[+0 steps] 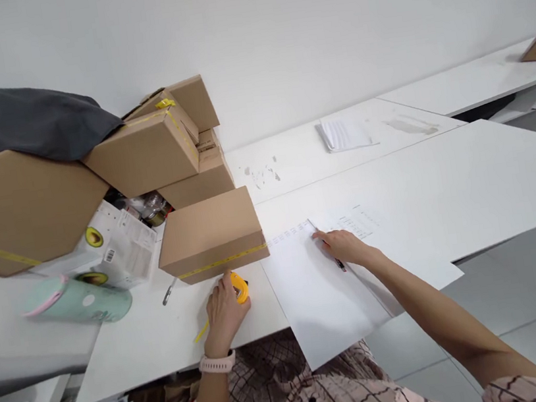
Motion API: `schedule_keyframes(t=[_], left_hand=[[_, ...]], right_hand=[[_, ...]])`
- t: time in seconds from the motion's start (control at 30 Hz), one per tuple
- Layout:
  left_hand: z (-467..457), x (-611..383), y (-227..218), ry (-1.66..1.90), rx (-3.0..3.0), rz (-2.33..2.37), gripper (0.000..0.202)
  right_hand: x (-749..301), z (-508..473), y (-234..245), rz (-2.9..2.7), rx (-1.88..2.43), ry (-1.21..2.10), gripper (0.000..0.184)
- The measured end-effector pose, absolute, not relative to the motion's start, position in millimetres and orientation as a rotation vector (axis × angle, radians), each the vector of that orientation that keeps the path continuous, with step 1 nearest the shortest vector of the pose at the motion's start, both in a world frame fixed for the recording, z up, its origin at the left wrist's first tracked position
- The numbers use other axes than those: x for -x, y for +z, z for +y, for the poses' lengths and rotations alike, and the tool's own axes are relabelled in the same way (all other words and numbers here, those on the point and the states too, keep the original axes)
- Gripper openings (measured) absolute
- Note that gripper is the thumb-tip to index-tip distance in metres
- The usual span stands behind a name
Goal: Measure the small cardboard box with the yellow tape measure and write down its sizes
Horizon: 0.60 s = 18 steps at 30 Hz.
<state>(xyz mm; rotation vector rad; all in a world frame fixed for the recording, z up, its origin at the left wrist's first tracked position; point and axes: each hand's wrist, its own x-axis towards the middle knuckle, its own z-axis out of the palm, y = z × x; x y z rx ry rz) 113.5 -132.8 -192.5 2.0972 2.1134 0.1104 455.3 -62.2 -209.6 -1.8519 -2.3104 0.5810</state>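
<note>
My left hand (224, 312) is closed around a yellow tape measure (241, 288), resting on the white table just in front of a closed cardboard box (212, 230). A short bit of yellow tape blade (201, 332) shows by that wrist. Over the right side of a white paper sheet (319, 300), my right hand (341, 244) has its fingers bent onto a dark pen (339, 265), which slants under the hand. Small writing runs along the sheet's far edge. Another printed sheet (357, 218) lies partly beneath it, to the right.
More cardboard boxes (141, 152) are stacked at the back left, with dark cloth (32, 121) on top. A mint-green bottle (80, 300) and a second pen (168, 292) are at the left. A paper pad (346, 133) lies toward the wall.
</note>
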Motion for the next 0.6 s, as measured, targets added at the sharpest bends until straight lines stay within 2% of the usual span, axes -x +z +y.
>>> schedule_keyframes(t=[0.1,0.2,0.33,0.43,0.6], left_hand=[[-133.9,-105.5,-195.2,0.069,-2.217,2.161,0.065],[-143.4,-112.5,-195.4,0.311,-2.395,2.18,0.055],[-148.9,-175.9,-196.2,0.676,-2.532,1.807,0.033],[-132.5,-251.3,-201.5,0.464,-2.531,1.473,0.034],[-85.1,-333.7,-216.9,0.088,-2.333,1.545,0.057]], right_hand=[[-475.6,-59.8,-199.2,-2.074,1.56,1.027,0.036],[-498.3,-53.5,-188.6,-1.662,1.237,1.353,0.042],[-502.1,-35.7,-187.2,-1.313,1.169,1.198,0.045],[-484.2,-16.5,-197.7,-1.183,1.231,1.075,0.048],[-456.5,7.6,-226.8,-1.244,1.179,1.196,0.054]])
